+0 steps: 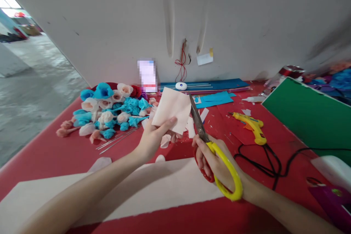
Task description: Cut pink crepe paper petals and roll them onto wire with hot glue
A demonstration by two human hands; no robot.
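My left hand (153,137) pinches a folded piece of pale pink paper (172,110) and holds it up above the red table (49,150). My right hand (216,161) grips scissors (208,142) with yellow and red handles. Their blades point up and away, just right of the paper's edge and close to it. Small pale paper offcuts (165,140) lie on the table below my hands. A long pale pink sheet (164,186) lies flat under both forearms.
A heap of blue, white and pink paper flowers (109,111) with thin wire stems lies at the left. A yellow glue gun (252,126) with a black cord (271,164) sits at the right, beside a green board (309,115). Blue paper sheets (214,98) lie by the wall.
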